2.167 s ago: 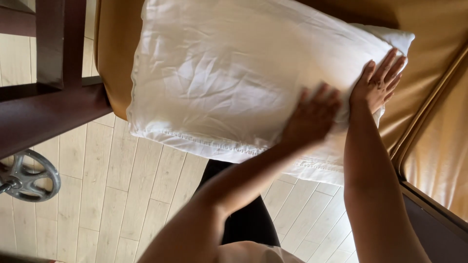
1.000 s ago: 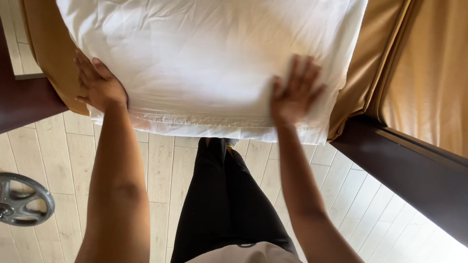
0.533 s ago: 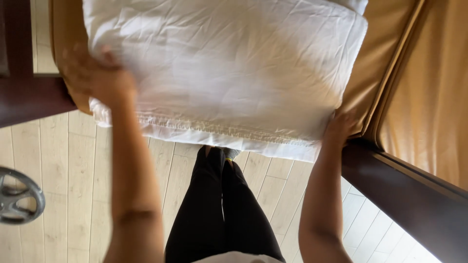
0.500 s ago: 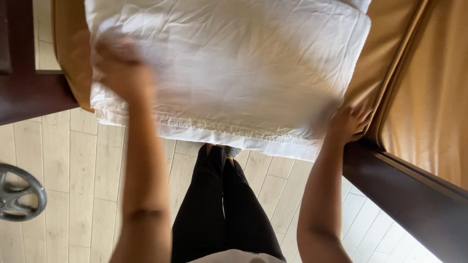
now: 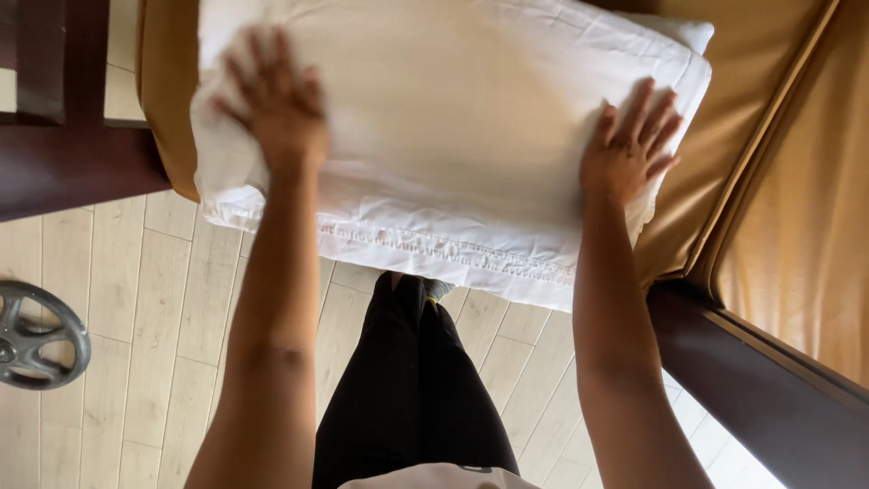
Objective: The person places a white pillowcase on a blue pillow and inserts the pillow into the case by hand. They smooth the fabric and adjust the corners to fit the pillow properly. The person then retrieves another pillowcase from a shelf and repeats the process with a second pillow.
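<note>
Pressing flat on the white pillow, both hands lie open, grasping nothing: the left hand, blurred, at its 9 o'clock end, the right hand at 3 o'clock. The pillow rests on a tan cushion, overhanging the pale wood floor.

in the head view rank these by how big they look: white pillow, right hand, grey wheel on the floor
1. white pillow, largest by far
2. right hand and grey wheel look about alike; the wheel is cut off at the edge and farther away, so no ranking
</note>
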